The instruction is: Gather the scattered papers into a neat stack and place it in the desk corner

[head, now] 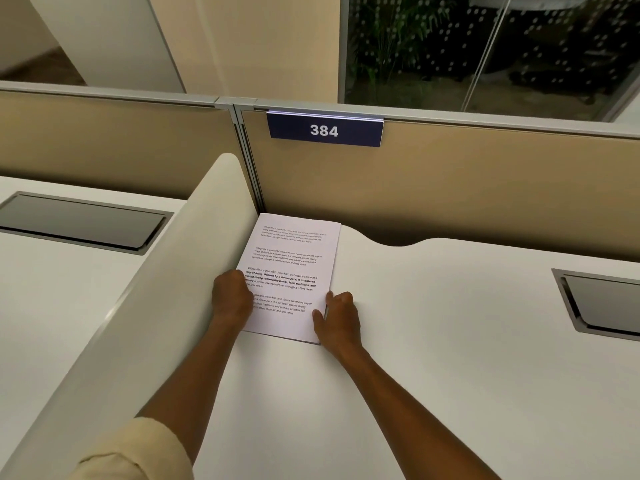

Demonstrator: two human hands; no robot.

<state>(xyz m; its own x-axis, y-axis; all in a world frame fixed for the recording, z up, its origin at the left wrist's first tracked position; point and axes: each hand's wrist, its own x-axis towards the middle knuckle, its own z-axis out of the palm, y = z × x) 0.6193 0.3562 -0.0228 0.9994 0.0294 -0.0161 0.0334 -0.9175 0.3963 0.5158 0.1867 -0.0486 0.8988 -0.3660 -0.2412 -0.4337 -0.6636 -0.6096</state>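
A stack of white printed papers (pixel 294 261) lies flat on the white desk (pixel 433 341), tucked into the far left corner where the white side divider meets the tan back panel. My left hand (pixel 231 299) rests on the stack's left edge, against the divider, fingers curled over the sheets. At the stack's near right corner my right hand (pixel 337 320) presses the edge, with the thumb on top of the paper. The sheets look squared up, edges aligned.
A white curved divider (pixel 166 271) borders the desk on the left. A tan partition (pixel 467 188) with a blue "384" sign (pixel 325 130) stands behind. A grey cable hatch (pixel 602 306) sits in the desk at right; another hatch (pixel 79 220) is on the neighbouring desk.
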